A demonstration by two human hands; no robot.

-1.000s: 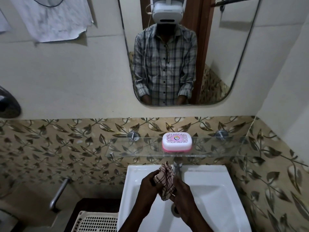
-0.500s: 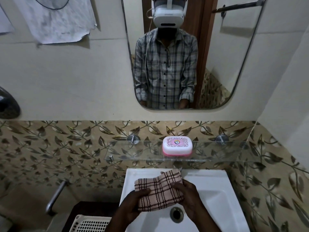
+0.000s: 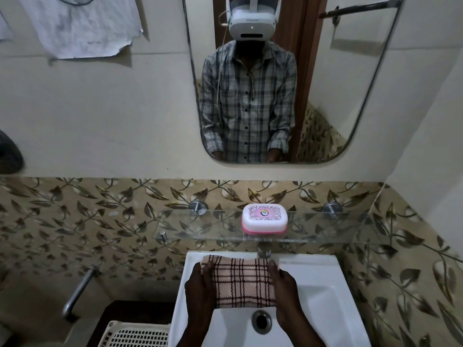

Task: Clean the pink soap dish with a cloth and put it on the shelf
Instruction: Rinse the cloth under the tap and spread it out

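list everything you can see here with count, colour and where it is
sink: 1, white, bottom centre
glass shelf: 1, clear, on wall above sink
soap dish: 1, white lid, pink base, on glass shelf
cloth: 1, pink with dark checks, spread over sink
drain: 1, metal, in sink
tap: 1, metal, under shelf
mirror: 1, frameless, on wall above shelf
paper: 1, white, wall top left
basket: 1, white, lower left of sink
left hand: 1, grips cloth's left edge
right hand: 1, grips cloth's right edge

left hand [image 3: 200, 291] — grips cloth [image 3: 241, 281] edge (wrapped over it) | right hand [image 3: 285, 289] — likewise
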